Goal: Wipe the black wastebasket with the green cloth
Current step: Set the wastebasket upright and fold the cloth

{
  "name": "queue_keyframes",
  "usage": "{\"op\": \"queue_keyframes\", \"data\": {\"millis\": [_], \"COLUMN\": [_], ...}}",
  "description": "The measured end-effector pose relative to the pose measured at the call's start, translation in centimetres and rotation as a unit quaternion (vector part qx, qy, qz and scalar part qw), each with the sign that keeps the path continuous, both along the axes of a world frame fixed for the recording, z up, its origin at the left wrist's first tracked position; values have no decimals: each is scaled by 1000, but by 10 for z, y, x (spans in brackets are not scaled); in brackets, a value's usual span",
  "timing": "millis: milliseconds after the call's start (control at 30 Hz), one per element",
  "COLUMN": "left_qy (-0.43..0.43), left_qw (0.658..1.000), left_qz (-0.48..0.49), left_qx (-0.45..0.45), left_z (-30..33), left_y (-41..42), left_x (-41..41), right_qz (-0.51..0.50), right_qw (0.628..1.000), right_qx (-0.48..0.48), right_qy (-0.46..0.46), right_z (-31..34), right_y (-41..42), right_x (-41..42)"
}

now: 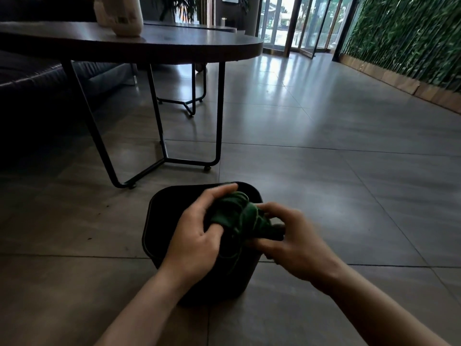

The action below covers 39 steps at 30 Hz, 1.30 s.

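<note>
Bare forearms, no sleeves — left hand (197, 236) and right hand (296, 243) ungloved.

Black wastebasket (159, 221): upright on the floor, rounded-square rim, mouth open upward. Green cloth (239, 216): dark, crumpled into a bunch, held over the mouth, one edge hanging down inside.

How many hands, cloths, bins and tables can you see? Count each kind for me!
Hands: 2, the left hand and the right hand
Green cloth: 1
Black wastebasket: 1
Tables: 2, the near table and the far table
Total: 6
</note>
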State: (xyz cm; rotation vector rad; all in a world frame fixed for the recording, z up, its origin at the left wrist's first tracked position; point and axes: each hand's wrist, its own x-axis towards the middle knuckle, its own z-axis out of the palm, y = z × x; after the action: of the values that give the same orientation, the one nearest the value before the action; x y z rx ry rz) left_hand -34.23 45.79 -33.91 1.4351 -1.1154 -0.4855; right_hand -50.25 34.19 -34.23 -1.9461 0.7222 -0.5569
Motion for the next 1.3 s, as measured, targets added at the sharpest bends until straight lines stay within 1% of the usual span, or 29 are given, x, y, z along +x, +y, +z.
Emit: {"op": "queue_keyframes", "data": {"millis": [67,100,167,233,300,433,500,633,733,900,1067,1233,1300], "left_qy": [-76,-118,-224,-315,-365,-446,-445,-426,-422,-422,-404,-394,-388], "left_qw": [993,986,962,938,923,893,894,903,904,900,903,902,901], "left_qz": [-78,-107,-131,-114,-74,-13,10,30,22,5,-1,-12,-28], "left_qx": [40,57,82,94,94,60,49,48,70,113,144,174,190], "left_z": [2,1,-3,-8,-9,-5,-4,16,48,114,206,330,388], "left_y": [3,4,7,8,7,-1,-5,-19,-26,-29,-26,-23,-18], "left_x": [-8,-10,-14,-16,-20,-29,-29,-29,-29,-36,-49,-64,-71], "right_qz": [-32,-49,-63,-68,-64,-42,-30,-17,-25,-15,6,21,31], "right_qw": [992,987,985,984,981,956,952,961,964,970,968,964,963], "right_qx": [-117,-143,-151,-156,-171,-276,-294,-271,-261,-236,-228,-222,-217], "right_qy": [40,47,48,56,69,93,86,61,42,62,104,143,159], "right_z": [-4,-5,-6,-6,-3,12,19,31,51,111,204,322,381], "right_y": [1,1,2,3,2,-9,-17,-26,-28,-30,-29,-26,-22], "right_x": [1,0,-6,-12,-18,-28,-30,-29,-30,-38,-50,-63,-69]}}
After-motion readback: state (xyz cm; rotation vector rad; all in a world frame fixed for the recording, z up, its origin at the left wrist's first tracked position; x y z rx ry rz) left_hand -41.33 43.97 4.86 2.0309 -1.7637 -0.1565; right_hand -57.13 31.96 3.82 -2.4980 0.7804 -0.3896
